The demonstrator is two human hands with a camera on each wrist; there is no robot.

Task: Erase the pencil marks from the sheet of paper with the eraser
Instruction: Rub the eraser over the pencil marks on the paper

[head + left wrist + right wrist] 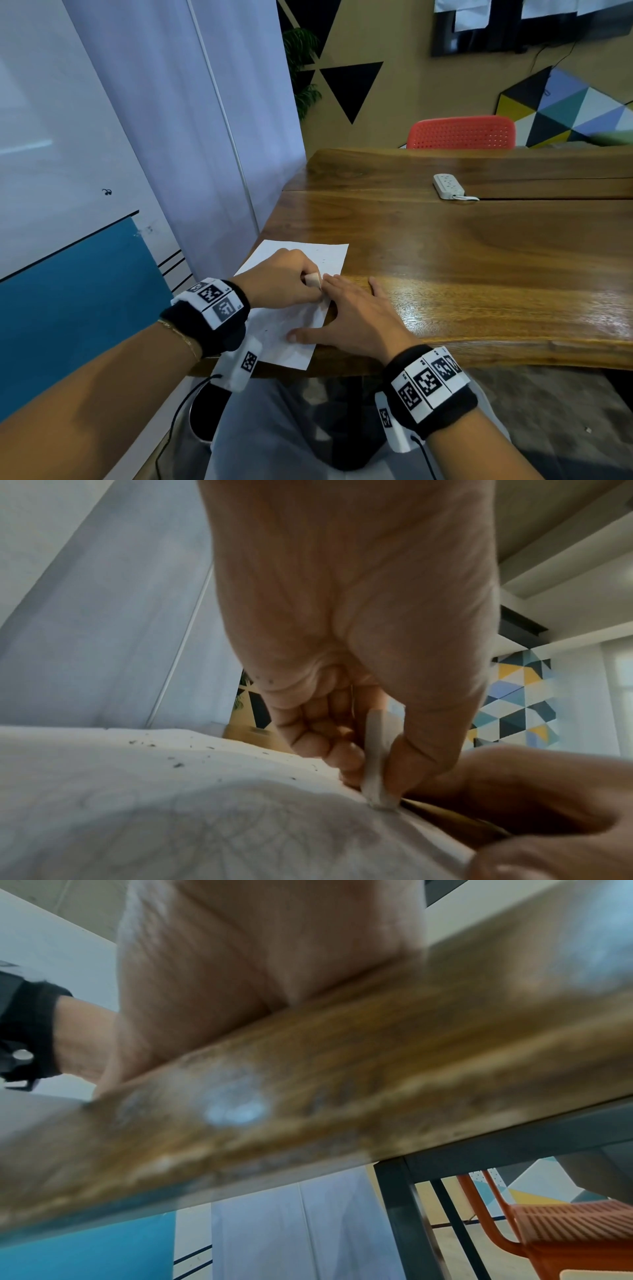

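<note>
A thin white sheet of paper (291, 329) lies flat at the near left corner of a glossy, grained wooden table (479, 257), at about 7 o'clock on the tabletop. The left hand (284, 277) is curled tight around a small pale eraser (312, 279), a flat, chalky slab pinched between thumb and fingertips. In the left wrist view its lower corner (377, 799) presses onto the paper right at the sheet's right edge. Faint grey pencil curves (240, 831) show on the smooth paper, with dark crumbs (178, 764) scattered toward 11 o'clock. The right hand (356, 315) lies flat, fingers spread and straight, thumb on the paper, the fingers over its right edge and the wood. A white plastic power strip (448, 186) rests at 1 o'clock, beyond it a perforated red chair (462, 132).
</note>
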